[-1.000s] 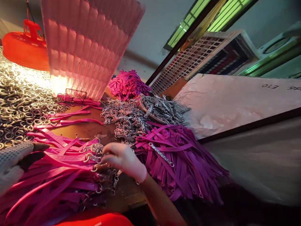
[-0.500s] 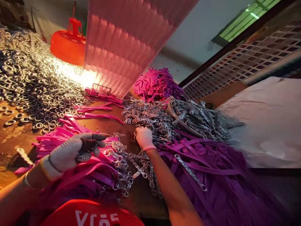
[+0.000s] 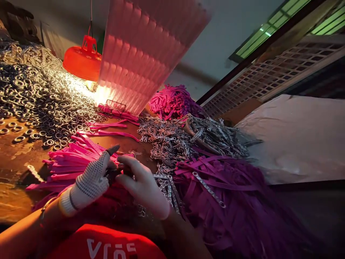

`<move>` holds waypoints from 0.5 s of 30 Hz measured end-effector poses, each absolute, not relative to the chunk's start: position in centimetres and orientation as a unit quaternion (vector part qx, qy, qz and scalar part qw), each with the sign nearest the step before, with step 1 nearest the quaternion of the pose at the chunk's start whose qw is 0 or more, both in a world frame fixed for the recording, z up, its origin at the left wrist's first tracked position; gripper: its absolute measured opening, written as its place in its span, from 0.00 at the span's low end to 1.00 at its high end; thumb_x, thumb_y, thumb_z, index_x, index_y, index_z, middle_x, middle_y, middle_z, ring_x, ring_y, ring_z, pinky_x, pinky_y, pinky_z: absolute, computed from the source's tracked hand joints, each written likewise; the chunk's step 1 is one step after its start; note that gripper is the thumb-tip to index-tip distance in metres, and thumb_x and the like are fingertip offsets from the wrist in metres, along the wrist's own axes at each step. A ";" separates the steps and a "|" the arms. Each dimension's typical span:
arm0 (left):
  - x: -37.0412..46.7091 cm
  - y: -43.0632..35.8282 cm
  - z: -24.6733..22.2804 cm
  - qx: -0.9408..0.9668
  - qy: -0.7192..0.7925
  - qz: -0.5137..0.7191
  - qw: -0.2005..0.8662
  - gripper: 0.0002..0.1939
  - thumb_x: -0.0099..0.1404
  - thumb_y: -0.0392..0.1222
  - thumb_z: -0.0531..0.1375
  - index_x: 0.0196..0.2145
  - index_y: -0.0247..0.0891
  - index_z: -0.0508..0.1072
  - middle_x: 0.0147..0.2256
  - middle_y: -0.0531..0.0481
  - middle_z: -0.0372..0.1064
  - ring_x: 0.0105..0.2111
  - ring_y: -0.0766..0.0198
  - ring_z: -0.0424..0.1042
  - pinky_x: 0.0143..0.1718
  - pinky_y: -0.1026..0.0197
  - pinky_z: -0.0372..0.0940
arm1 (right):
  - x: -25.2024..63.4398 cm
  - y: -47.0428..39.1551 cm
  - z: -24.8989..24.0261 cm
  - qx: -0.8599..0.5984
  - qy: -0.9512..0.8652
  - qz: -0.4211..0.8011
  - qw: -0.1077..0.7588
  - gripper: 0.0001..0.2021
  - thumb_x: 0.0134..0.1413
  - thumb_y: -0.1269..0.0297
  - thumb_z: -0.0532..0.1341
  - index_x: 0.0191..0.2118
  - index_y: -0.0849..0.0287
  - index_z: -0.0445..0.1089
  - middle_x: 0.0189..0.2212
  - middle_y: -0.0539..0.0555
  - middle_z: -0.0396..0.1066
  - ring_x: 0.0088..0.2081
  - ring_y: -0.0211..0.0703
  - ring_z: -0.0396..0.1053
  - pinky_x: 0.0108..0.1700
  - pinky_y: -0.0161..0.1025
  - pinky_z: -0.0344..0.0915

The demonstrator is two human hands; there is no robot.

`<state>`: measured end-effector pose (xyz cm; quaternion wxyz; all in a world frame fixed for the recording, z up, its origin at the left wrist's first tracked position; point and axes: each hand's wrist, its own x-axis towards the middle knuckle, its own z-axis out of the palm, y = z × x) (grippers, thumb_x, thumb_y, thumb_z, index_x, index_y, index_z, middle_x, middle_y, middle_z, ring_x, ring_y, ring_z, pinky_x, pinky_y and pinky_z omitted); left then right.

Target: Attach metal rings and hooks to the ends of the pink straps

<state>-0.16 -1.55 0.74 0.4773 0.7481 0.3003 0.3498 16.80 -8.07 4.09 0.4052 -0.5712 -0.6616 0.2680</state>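
Note:
My left hand [image 3: 93, 181], in a white dotted knit glove with dark fingertips, is over a spread of pink straps [image 3: 64, 167]. One dark fingertip points up and away, and the other fingers curl inward. My right hand [image 3: 144, 185], in a thin white glove, meets it from the right with fingers bent in a pinch. Whatever is between the two hands is too dark and covered to name. Short metal chains [image 3: 168, 189] with end rings lie just right of my right hand.
Metal rings [image 3: 54, 104] are heaped at left under a red lamp [image 3: 82, 61]. A translucent ribbed sheet [image 3: 140, 61] hangs beside it. More chains [image 3: 169, 138] are piled centrally, with purple straps [image 3: 229, 201] at right. Magenta straps [image 3: 175, 102] are heaped behind. A white sack [image 3: 296, 140] is far right.
My right hand has come back from the chain pile, leftward and nearer, to meet my left hand. My left hand has turned and curled its fingers. The view has shifted slightly.

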 end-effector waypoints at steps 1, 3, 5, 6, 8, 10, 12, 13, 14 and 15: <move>-0.3 -1.6 0.5 0.765 0.282 0.356 0.456 0.38 0.62 0.30 0.54 0.69 0.34 0.52 0.47 0.41 0.77 0.45 0.57 0.76 0.51 0.50 0.71 | 16.3 -8.2 4.1 -0.567 -0.665 0.263 0.409 0.21 0.55 0.71 0.63 0.55 0.53 0.71 0.45 0.50 0.76 0.44 0.40 0.73 0.47 0.36 0.68; -0.6 -1.8 0.0 0.787 0.249 0.363 0.431 0.41 0.60 0.27 0.51 0.71 0.38 0.50 0.56 0.39 0.71 0.53 0.54 0.73 0.57 0.47 0.67 | 15.9 -8.3 4.0 -0.564 -0.669 0.248 0.414 0.20 0.55 0.73 0.62 0.54 0.53 0.71 0.45 0.50 0.76 0.44 0.40 0.73 0.48 0.37 0.68; -1.0 -2.3 -0.2 0.788 0.230 0.359 0.445 0.42 0.60 0.27 0.51 0.71 0.41 0.51 0.64 0.39 0.63 0.60 0.51 0.68 0.61 0.44 0.64 | 15.8 -8.4 3.9 -0.569 -0.670 0.231 0.416 0.21 0.55 0.74 0.61 0.54 0.54 0.71 0.44 0.51 0.76 0.44 0.40 0.73 0.49 0.37 0.68; -1.2 -2.6 -0.2 0.776 0.227 0.354 0.470 0.43 0.60 0.26 0.52 0.71 0.43 0.52 0.66 0.40 0.60 0.61 0.50 0.67 0.61 0.44 0.64 | 15.7 -8.5 3.8 -0.574 -0.670 0.218 0.418 0.21 0.55 0.74 0.61 0.54 0.54 0.71 0.44 0.51 0.77 0.43 0.40 0.73 0.49 0.38 0.68; -1.4 -3.3 0.2 0.732 0.238 0.342 0.539 0.43 0.59 0.26 0.52 0.71 0.44 0.53 0.62 0.40 0.65 0.55 0.52 0.71 0.54 0.49 0.70 | 15.6 -8.7 3.6 -0.582 -0.668 0.195 0.420 0.20 0.56 0.74 0.60 0.54 0.55 0.70 0.42 0.51 0.77 0.41 0.40 0.73 0.47 0.38 0.69; -1.6 -3.7 0.9 0.665 0.268 0.325 0.616 0.40 0.62 0.28 0.52 0.71 0.42 0.53 0.46 0.42 0.76 0.39 0.59 0.76 0.38 0.58 0.73 | 15.7 -9.0 3.5 -0.580 -0.669 0.189 0.425 0.18 0.58 0.73 0.59 0.53 0.54 0.70 0.41 0.51 0.76 0.40 0.39 0.73 0.45 0.37 0.69; -1.8 -3.9 1.6 0.593 0.281 0.307 0.689 0.37 0.66 0.32 0.53 0.71 0.40 0.52 0.32 0.47 0.75 0.26 0.66 0.69 0.27 0.65 0.67 | 16.1 -9.2 3.5 -0.567 -0.678 0.194 0.426 0.16 0.62 0.73 0.57 0.54 0.54 0.69 0.44 0.52 0.75 0.42 0.40 0.72 0.47 0.37 0.68; -1.9 -3.9 1.9 0.562 0.274 0.298 0.721 0.37 0.67 0.35 0.54 0.71 0.40 0.51 0.30 0.48 0.74 0.23 0.67 0.67 0.24 0.66 0.64 | 16.4 -9.2 3.5 -0.557 -0.690 0.195 0.419 0.17 0.63 0.72 0.55 0.56 0.54 0.67 0.46 0.53 0.74 0.44 0.40 0.72 0.48 0.38 0.68; -2.0 -3.8 2.1 0.538 0.261 0.287 0.749 0.38 0.67 0.37 0.56 0.72 0.41 0.49 0.31 0.48 0.75 0.22 0.68 0.66 0.23 0.67 0.62 | 16.7 -9.1 3.7 -0.546 -0.708 0.194 0.405 0.18 0.64 0.72 0.54 0.58 0.54 0.66 0.47 0.55 0.73 0.46 0.41 0.71 0.50 0.40 0.68; -2.0 -3.7 2.3 0.522 0.246 0.273 0.769 0.40 0.67 0.39 0.58 0.72 0.43 0.47 0.32 0.47 0.75 0.22 0.69 0.66 0.23 0.67 0.61 | 17.1 -9.0 3.9 -0.531 -0.731 0.191 0.385 0.19 0.65 0.72 0.54 0.59 0.55 0.64 0.49 0.56 0.72 0.47 0.43 0.70 0.50 0.41 0.67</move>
